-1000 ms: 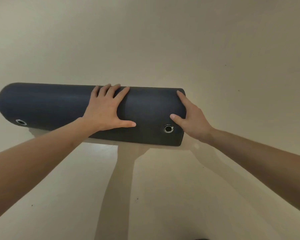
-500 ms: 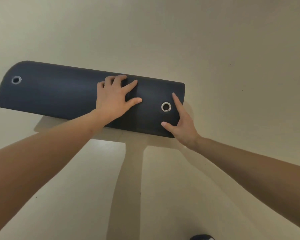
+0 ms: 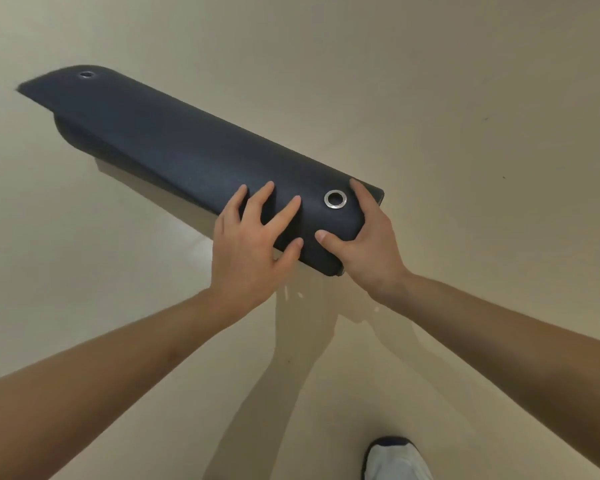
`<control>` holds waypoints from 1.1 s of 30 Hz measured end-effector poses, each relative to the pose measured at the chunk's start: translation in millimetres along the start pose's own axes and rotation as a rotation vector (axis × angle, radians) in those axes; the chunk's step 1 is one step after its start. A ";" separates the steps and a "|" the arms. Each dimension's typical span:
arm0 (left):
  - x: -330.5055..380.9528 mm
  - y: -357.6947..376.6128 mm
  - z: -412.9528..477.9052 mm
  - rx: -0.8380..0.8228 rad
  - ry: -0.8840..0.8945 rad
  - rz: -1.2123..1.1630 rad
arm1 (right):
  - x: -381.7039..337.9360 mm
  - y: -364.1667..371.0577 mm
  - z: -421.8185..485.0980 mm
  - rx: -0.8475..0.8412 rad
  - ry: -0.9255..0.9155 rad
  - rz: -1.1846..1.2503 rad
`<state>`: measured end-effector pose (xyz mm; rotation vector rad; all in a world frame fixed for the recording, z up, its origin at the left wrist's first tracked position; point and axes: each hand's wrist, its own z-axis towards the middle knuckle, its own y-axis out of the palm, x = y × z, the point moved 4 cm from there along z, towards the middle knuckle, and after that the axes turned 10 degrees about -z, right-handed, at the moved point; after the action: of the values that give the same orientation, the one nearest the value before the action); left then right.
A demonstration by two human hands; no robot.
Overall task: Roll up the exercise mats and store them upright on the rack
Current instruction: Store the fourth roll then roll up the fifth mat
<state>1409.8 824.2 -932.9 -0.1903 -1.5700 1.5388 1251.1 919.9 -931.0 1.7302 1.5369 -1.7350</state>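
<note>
Since the mat point(image 3: 187, 150) looks rolled, it's pinned by the flat left hand point(image 3: 250, 247), gripped by the right hand point(image 3: 368, 244); upending's needed next, probably.

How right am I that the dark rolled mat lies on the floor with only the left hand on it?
Not quite: the head view shows both the left hand and the right hand on the dark rolled mat, which does lie on the floor.
</note>
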 end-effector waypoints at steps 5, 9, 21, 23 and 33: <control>47.6 -78.6 -40.5 -0.082 -0.187 -0.157 | -86.3 -3.2 -48.0 -0.091 0.139 0.170; 56.5 -139.6 -34.8 -0.077 -0.244 -0.155 | -156.6 -13.5 -72.3 -0.191 0.165 0.258; 1.0 -276.2 -0.4 -0.177 -0.236 0.007 | -262.1 -5.4 -89.6 -0.235 -0.020 -0.060; -5.5 -290.3 2.9 -0.190 -0.243 -0.013 | -256.4 -9.9 -88.2 -0.036 -0.036 -0.242; -6.8 -368.5 36.8 -0.108 -0.339 -0.173 | -296.3 35.0 -61.5 -0.064 -0.036 -0.227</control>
<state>1560.0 714.6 -612.5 0.1527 -1.8827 1.4034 1392.0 811.4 -683.6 1.5363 1.8122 -1.7859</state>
